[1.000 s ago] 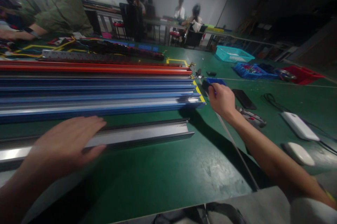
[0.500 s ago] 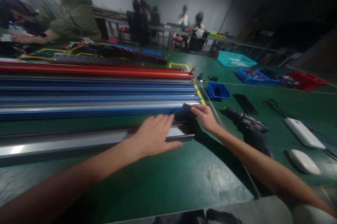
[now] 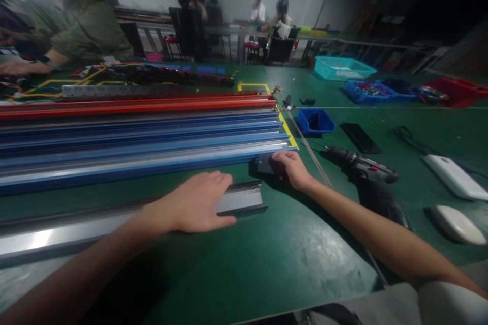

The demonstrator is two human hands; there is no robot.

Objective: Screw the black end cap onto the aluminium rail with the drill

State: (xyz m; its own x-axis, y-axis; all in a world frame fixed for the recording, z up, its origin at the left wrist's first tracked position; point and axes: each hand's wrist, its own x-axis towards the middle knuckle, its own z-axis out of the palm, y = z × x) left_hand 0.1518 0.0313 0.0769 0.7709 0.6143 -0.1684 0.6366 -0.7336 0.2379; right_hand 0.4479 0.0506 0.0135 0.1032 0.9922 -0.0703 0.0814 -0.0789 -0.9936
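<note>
My left hand lies across a grey metal channel near its right end. Its fingers bend over the far side and the thumb runs along the near side. Between the thumb and fingers of my right hand is a small, thin, dark plate, held just beyond the channel's end, low by the table. My fingers cover part of the plate. Blue metal channels lie side by side behind my hands, with an orange-red channel farther back.
To the right lie a power drill, a black phone-like slab, a white power bank-like block and a white mouse. A small blue bin and a turquoise basket stand behind. A co-worker's sleeve is at left.
My left hand and the grey channel have shifted left. My right hand has tilted the plate so that its lighter face shows, lower and apart from the channel. The view has shifted slightly.
</note>
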